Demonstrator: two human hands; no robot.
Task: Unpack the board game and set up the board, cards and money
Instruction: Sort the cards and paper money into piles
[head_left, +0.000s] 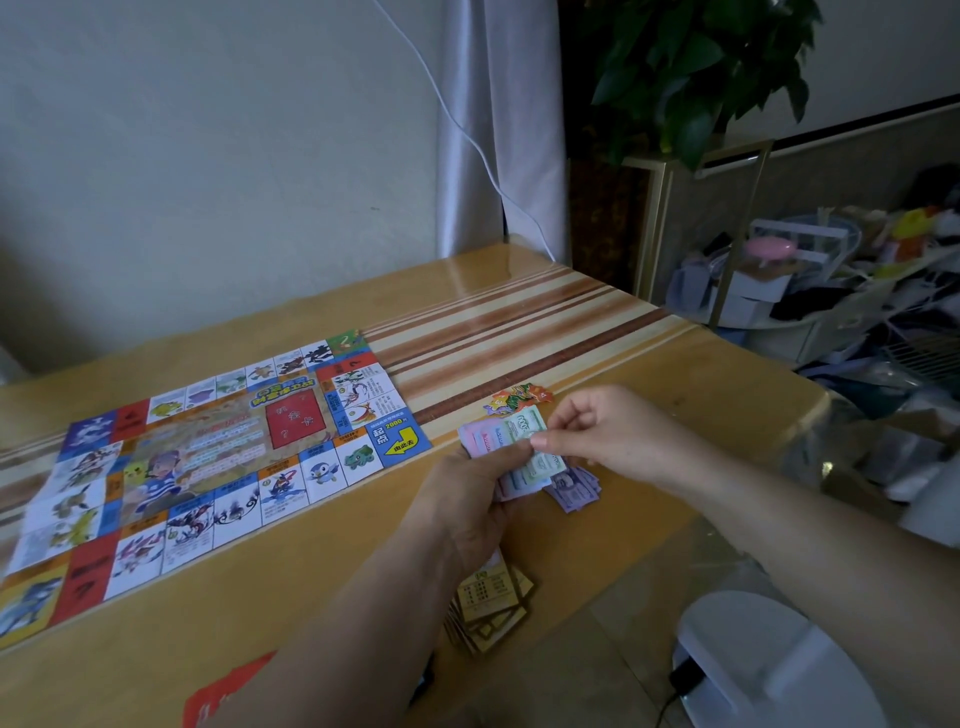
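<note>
Gripping one money wad (479, 438), left hand (467, 501); right hand (605, 431) pinching one green note (523, 423); one board (208, 467).

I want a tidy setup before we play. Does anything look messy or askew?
The yellow-bordered cards lie splayed in a loose heap near the edge of the table, not squared. The purple notes are scattered too. The paper board looks creased on its left.

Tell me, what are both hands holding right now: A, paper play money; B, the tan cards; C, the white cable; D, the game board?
A: the left hand grips a fan of play money and the right hand pinches a green note in it, while the game board and tan cards lie on the table.
</note>
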